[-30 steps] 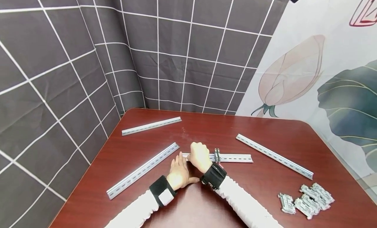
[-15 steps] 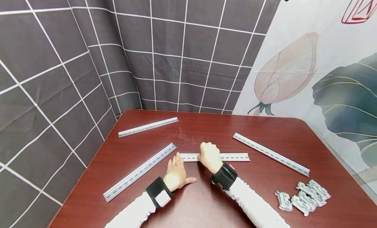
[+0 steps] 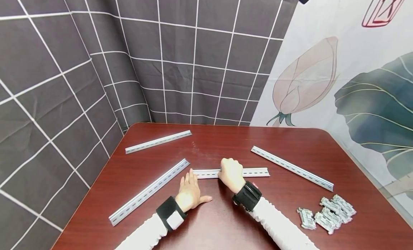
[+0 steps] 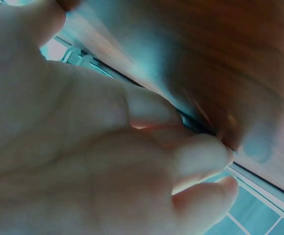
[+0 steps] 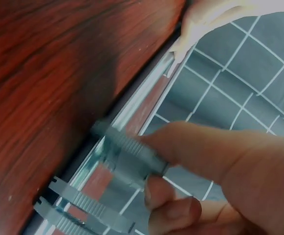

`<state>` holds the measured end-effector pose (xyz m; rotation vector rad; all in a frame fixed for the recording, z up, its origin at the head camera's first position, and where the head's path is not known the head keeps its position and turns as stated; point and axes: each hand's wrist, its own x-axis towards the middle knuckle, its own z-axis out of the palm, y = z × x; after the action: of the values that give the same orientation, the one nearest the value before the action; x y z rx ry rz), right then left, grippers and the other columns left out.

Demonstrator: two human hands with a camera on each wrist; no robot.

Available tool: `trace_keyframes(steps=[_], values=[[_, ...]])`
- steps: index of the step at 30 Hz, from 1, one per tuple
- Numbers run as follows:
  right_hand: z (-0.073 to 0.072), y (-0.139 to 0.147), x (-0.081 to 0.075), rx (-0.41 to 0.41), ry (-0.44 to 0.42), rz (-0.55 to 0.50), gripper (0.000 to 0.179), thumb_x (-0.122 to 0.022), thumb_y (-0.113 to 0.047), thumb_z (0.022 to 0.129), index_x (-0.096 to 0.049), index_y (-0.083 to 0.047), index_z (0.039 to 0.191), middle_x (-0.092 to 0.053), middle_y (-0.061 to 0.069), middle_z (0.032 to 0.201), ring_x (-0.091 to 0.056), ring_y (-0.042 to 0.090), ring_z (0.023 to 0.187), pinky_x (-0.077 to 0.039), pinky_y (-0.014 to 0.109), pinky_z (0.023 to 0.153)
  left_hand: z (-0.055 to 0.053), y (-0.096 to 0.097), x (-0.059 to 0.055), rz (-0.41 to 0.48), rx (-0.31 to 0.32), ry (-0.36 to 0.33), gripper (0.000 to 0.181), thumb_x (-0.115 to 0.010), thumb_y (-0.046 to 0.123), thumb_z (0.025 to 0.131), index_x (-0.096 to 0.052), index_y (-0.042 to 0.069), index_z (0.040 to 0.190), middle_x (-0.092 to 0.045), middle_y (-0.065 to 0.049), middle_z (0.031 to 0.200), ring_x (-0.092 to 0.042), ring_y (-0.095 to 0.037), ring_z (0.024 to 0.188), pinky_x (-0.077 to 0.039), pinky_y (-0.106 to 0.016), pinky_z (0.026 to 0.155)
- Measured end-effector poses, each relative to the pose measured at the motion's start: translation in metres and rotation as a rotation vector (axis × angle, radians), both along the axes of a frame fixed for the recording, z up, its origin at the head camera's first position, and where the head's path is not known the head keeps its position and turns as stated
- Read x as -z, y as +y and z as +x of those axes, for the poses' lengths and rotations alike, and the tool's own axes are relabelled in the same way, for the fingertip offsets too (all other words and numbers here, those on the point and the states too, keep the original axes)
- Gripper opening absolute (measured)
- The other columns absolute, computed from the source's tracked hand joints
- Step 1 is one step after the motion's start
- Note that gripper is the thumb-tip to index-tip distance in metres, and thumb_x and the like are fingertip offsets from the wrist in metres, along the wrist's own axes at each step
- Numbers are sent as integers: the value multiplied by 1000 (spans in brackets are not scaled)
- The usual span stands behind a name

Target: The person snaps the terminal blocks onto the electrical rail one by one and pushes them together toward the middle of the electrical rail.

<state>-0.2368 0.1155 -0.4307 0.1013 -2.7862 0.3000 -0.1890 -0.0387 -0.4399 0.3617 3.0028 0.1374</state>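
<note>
A slotted silver DIN rail [image 3: 255, 172] lies crosswise at the middle of the table. My right hand [image 3: 231, 174] is over it, and in the right wrist view its thumb and fingers pinch a grey ribbed rail-mount block [image 5: 129, 154] at the rail. Beside it, a second similar block [image 5: 90, 200] and a third block [image 5: 58, 218] sit on the rail; the right hand hides all three in the head view. My left hand [image 3: 189, 193] lies with fingers extended and thumb spread, its fingertips at the rail's left end.
Another DIN rail [image 3: 150, 190] slants at the left, one rail [image 3: 158, 141] lies at the back left, and one more rail [image 3: 292, 167] slants at the right. Several loose grey blocks [image 3: 332, 214] are heaped at the front right of the red-brown table [image 3: 222, 228].
My right hand has slid right along the rail, covering the blocks that showed beside it. My left hand stays at the rail's left end. The head view has shifted slightly.
</note>
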Motion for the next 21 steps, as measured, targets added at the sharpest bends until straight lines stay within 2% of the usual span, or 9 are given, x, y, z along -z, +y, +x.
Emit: trace_keyframes(steps=[5, 14, 17, 21], values=[[1, 5, 1, 43, 7, 17, 19, -71, -3, 60, -55, -9, 55, -64, 15, 61, -64, 36, 57, -48, 46, 45, 0, 1, 1, -7, -3, -21, 96, -66, 62, 78, -43, -7, 140, -34, -24, 152, -38, -35, 139, -30, -44, 114], [4, 13, 5, 53, -13, 12, 22, -72, -6, 62, -53, -10, 53, -64, 15, 61, -64, 36, 57, -48, 47, 45, 2, 1, 1, -15, 14, -18, 95, -65, 62, 79, -43, -8, 140, -35, -25, 151, -40, -36, 137, -30, -45, 114], [5, 15, 8, 68, 29, 18, 23, -75, -9, 62, -52, -8, 57, -63, 14, 60, -64, 36, 57, -48, 47, 45, 3, 1, 1, -24, 25, -4, 96, -65, 63, 78, -44, -8, 139, -36, -25, 150, -40, -36, 137, -31, -44, 114], [7, 18, 10, 113, 108, 31, 33, -80, -17, 60, -52, -3, 72, -61, 18, 63, -64, 37, 57, -50, 46, 46, 1, -1, 0, -26, 26, 19, 95, -65, 63, 78, -46, -8, 138, -38, -25, 149, -42, -36, 136, -33, -45, 113]])
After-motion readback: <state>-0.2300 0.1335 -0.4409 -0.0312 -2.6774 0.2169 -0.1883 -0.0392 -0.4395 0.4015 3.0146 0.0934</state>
